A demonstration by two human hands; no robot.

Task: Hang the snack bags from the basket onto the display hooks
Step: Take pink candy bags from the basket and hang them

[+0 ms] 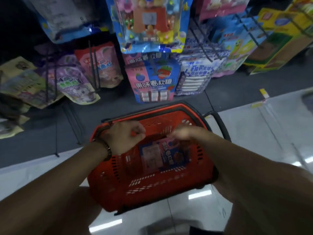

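Fingers [135,131] of the left hand [123,138] curled into a loose fist over the near-left part of the basket, nothing visibly held between them. Fingers [176,133] of the right hand [184,133] blurred, bent downward toward the top edge of the snack bag [160,158]; contact with the bag impossible to tell from this view. Both hands low inside the rim, wrists bent down, forearms stretched forward from the bottom corners of the view, a beaded bracelet [107,150] on the left wrist.

Snack bag lying flat on the bottom of the red basket [152,192], pink and blue, matching the bag [153,82] hung on the rack straight ahead. Probably light and soft: a thin glossy film pouch with small sweets inside, likely slippery on the faces and easy to crumple. Best taken by the sealed top strip, pinched between thumb and forefinger close to the hang hole, leaving the hole free for the hook. Squeezing the middle likely to crush the contents.

Basket standing on the pale floor [254,133] just before the dark base of the display, black handle [218,122] folded to the far right. Bare display hooks [94,65] visible left of the matching bags.
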